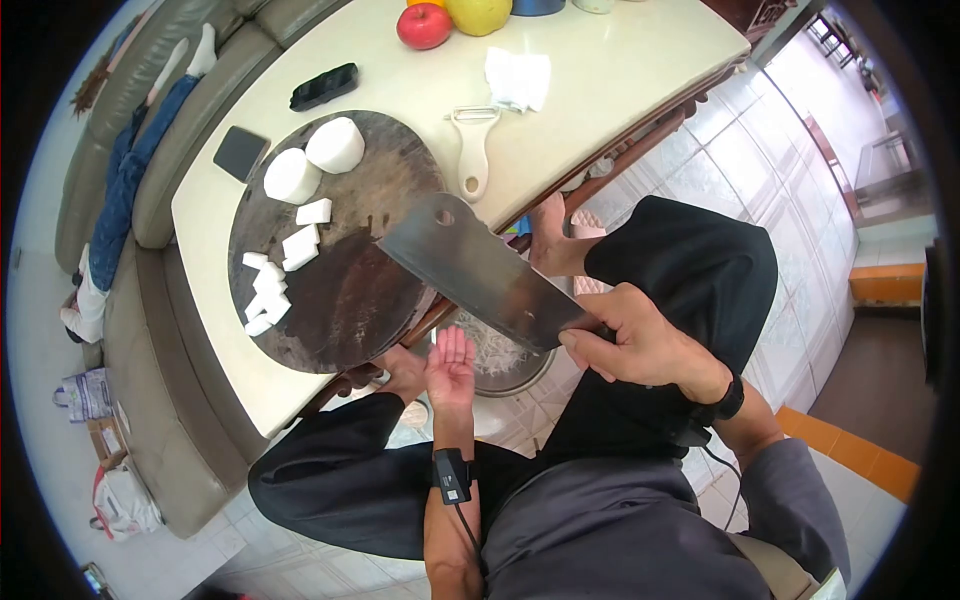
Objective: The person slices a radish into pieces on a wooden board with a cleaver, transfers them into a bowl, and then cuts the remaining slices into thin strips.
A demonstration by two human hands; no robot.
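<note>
My right hand [638, 338] is wrapped round the handle of a broad cleaver [478, 272], whose blade points up and left over the right edge of a round wooden chopping board [350, 300]. Below the board's lower right edge, my left hand [452, 372] is palm up with its fingers stretched out, holding nothing. Two thick white rounds [335, 146], which look like white radish, sit at the far side of the board. Several smaller cut white chunks [267, 285] lie along its left part. A dark wet patch covers the lower middle of the board.
A white peeler [472, 150], a crumpled tissue [518, 78], a black case [324, 87] and a dark square item [240, 153] lie on the table [620, 60]. A red apple [424, 26] is behind. Below the table edge stands a metal basin [520, 385] with white shreds. Another person lies on the sofa [165, 400].
</note>
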